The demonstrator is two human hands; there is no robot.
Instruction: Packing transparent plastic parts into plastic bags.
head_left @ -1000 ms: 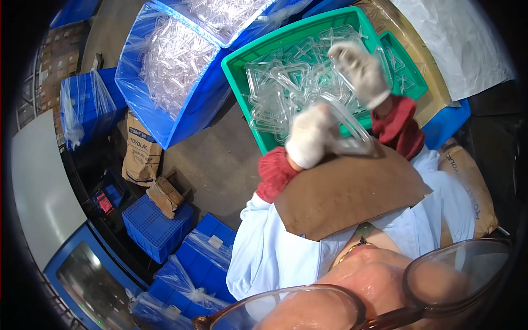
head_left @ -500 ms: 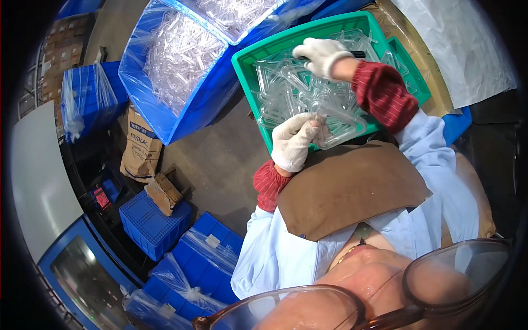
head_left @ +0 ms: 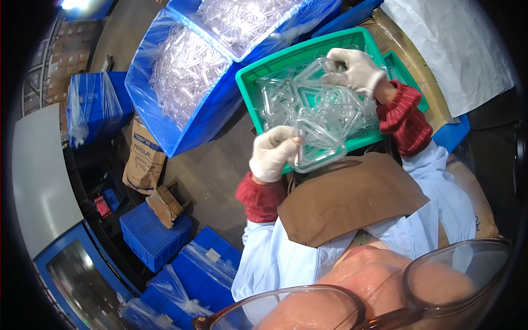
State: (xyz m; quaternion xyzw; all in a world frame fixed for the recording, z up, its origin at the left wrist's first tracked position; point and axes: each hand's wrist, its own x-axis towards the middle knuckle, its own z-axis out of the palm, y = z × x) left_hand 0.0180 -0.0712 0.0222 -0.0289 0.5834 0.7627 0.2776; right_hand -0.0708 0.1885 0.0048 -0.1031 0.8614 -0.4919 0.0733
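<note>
My left hand (head_left: 273,154), in a white glove, pinches clear plastic triangular frames (head_left: 324,155) at one corner. They hang over the near edge of a green crate (head_left: 250,98). More clear plastic pieces (head_left: 278,104) lie heaped in that crate. My right hand (head_left: 355,72), gloved too, is over the crate's far right part. Its fingers are curled round the end of another clear plastic frame (head_left: 312,70). A dark spot shows inside the curled fingers, too small to make out.
To the left of the crate stand blue bins (head_left: 181,129) lined with plastic film and full of small clear pieces. A paper sack (head_left: 144,159) and a blue crate (head_left: 155,234) are on the floor. White sheeting (head_left: 448,55) lies to the right.
My left hand has moved left and slightly lower with the clear frames. My right hand has moved right and turned, and a clear frame is now at its fingers. The black stick-like thing beside it no longer shows.
</note>
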